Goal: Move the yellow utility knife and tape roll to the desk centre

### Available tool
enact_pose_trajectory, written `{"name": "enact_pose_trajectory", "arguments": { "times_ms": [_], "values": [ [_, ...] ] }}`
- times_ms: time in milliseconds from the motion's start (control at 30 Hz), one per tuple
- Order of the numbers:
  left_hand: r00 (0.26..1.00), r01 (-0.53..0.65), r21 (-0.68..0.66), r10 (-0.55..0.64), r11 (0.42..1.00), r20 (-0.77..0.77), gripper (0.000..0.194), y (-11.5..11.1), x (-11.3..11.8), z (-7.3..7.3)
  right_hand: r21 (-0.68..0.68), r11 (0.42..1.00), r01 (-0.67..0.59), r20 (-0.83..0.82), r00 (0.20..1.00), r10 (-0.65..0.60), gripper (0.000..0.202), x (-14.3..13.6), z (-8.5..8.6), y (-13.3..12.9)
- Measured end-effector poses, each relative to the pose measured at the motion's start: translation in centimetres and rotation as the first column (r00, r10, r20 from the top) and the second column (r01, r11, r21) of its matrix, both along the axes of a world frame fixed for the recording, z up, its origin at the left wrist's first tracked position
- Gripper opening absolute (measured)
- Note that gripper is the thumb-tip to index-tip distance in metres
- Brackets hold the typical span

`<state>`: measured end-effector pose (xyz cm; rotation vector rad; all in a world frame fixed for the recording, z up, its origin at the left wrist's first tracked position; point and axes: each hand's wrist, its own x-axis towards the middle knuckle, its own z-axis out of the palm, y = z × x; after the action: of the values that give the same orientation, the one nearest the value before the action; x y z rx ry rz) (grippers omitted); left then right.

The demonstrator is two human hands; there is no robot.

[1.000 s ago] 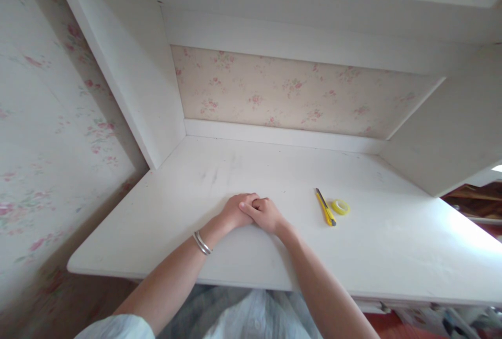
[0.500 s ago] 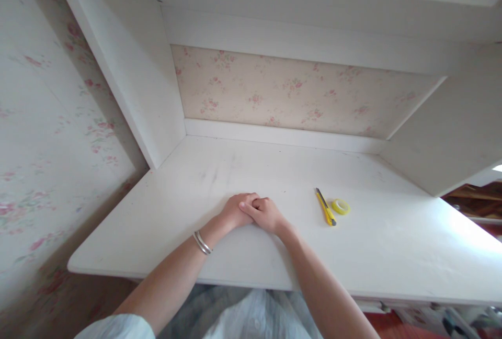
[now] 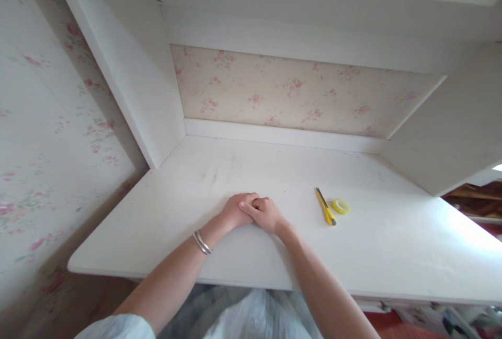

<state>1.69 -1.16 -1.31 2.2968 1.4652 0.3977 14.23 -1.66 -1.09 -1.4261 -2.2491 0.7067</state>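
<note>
No change since the earlier frames: left hand and right hand remain clasped, fingers curled together, on the worktop; utility knife and tape roll unmoved.

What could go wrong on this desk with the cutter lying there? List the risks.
1. The yellow utility knife lies loose just right of the right hand; a blind sweep might catch it, and whether its blade is out cannot be told.
2. The tape roll beside it could roll if nudged.

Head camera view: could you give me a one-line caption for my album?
Left hand and right hand rest together on a white desk, beside a yellow utility knife and tape roll.
</note>
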Motion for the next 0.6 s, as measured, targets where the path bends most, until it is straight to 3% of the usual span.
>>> {"name": "enact_pose_trajectory", "arguments": {
  "times_ms": [600],
  "values": [
    [1.000, -0.003, -0.012, 0.003, 1.000, 0.001, 0.020, 0.14, 0.00, -0.08, 0.000, 1.000, -0.001, -0.007, 1.000, 0.001, 0.067, 0.00, 0.10, -0.02]
  ]
}}
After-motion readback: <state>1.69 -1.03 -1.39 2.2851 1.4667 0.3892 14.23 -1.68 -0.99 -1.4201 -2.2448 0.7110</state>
